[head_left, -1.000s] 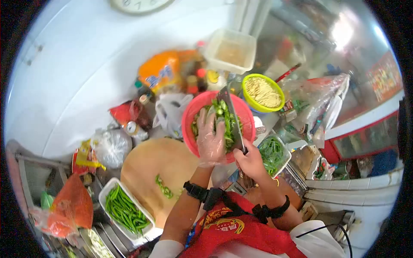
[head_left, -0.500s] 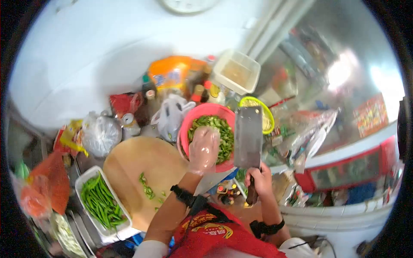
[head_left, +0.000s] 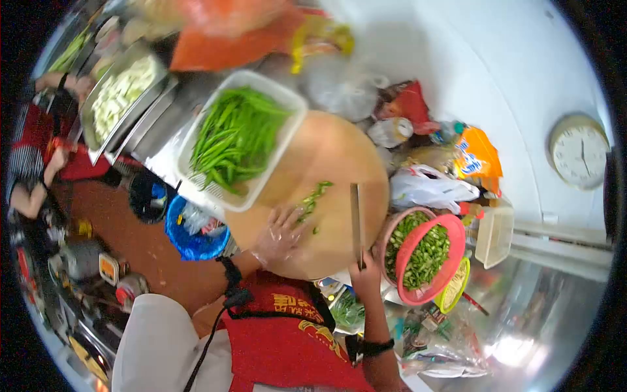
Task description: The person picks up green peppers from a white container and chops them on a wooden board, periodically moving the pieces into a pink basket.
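A cleaver (head_left: 356,215) stands edge-on over the round cutting board (head_left: 339,144), its handle in my right hand (head_left: 366,277), which is closed. On the board, my left hand (head_left: 279,236), in a clear plastic glove, has its fingers spread beside a short line of chopped green peppers (head_left: 316,198). A white container (head_left: 279,153) of long whole green peppers (head_left: 235,134) overlaps the board's left side. To the right of the cleaver, a pink colander (head_left: 457,242) holds chopped green pepper pieces (head_left: 424,258).
A metal tray of pale cut vegetables (head_left: 124,98) stands at upper left. A blue-lined bin (head_left: 186,238) is below it. Plastic bags (head_left: 431,188) and a can (head_left: 392,132) line the wall. A co-worker's arm (head_left: 49,166) shows at far left.
My view has turned to the left. My left hand has left the colander and come down on the board by the pepper pieces. The cleaver has moved from beside the colander to over the board.
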The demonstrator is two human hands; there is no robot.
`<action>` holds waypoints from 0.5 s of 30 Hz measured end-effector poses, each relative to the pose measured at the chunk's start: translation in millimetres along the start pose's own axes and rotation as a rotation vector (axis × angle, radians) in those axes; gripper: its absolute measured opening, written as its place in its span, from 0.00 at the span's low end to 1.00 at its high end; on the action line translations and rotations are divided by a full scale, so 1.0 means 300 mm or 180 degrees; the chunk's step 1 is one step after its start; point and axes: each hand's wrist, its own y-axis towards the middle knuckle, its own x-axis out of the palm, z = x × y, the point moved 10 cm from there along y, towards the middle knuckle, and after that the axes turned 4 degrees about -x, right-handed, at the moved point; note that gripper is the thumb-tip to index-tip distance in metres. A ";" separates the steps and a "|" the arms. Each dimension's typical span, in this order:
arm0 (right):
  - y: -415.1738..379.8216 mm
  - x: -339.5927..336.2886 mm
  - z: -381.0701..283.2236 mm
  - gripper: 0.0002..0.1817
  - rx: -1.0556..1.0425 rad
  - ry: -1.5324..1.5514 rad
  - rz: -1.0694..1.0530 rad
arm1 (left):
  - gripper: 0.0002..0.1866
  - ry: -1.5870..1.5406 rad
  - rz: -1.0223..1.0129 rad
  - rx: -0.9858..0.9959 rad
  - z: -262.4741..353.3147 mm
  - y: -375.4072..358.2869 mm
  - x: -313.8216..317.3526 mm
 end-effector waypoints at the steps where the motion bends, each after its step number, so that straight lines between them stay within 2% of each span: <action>1: 0.061 0.038 0.001 0.25 0.0079 -0.0203 -0.0064 | 0.41 -0.0068 -0.0247 -0.0005 -0.022 -0.006 0.020; 2: 0.110 0.073 0.008 0.27 0.0158 -0.0412 -0.0118 | 0.41 -0.0099 -0.0256 -0.0115 -0.048 -0.002 0.022; 3: 0.156 0.116 0.027 0.27 0.0121 -0.0448 -0.0205 | 0.40 -0.0254 0.0066 -0.0179 -0.063 0.018 -0.009; 4: 0.204 0.139 0.030 0.28 -0.0142 -0.0719 -0.0152 | 0.40 -0.0400 0.0400 -0.0227 -0.080 0.037 -0.043; 5: 0.228 0.150 0.005 0.29 -0.0404 -0.0985 -0.0083 | 0.40 -0.0426 0.0412 -0.0291 -0.099 0.059 -0.047; 7: 0.235 0.181 -0.004 0.29 -0.0547 -0.1050 -0.0186 | 0.42 -0.0587 0.0714 -0.0482 -0.149 0.089 -0.088; 8: 0.230 0.191 -0.013 0.30 -0.0657 -0.1076 -0.0244 | 0.42 -0.0613 0.0722 -0.0496 -0.162 0.091 -0.096; 10: 0.178 0.211 -0.009 0.30 -0.0810 -0.0975 -0.0359 | 0.43 -0.1094 0.0640 -0.1021 -0.229 0.083 -0.086; 11: 0.145 0.223 -0.022 0.30 -0.0968 -0.0839 -0.0462 | 0.43 -0.1111 0.0638 -0.0995 -0.231 0.069 -0.065; 13: 0.086 0.226 0.016 0.29 -0.0798 -0.0877 -0.0581 | 0.50 -0.1480 0.0654 -0.1137 -0.273 0.007 -0.002; 15: 0.024 0.233 0.036 0.27 -0.0837 -0.0300 -0.0620 | 0.50 -0.1253 0.0404 -0.0802 -0.236 -0.041 -0.042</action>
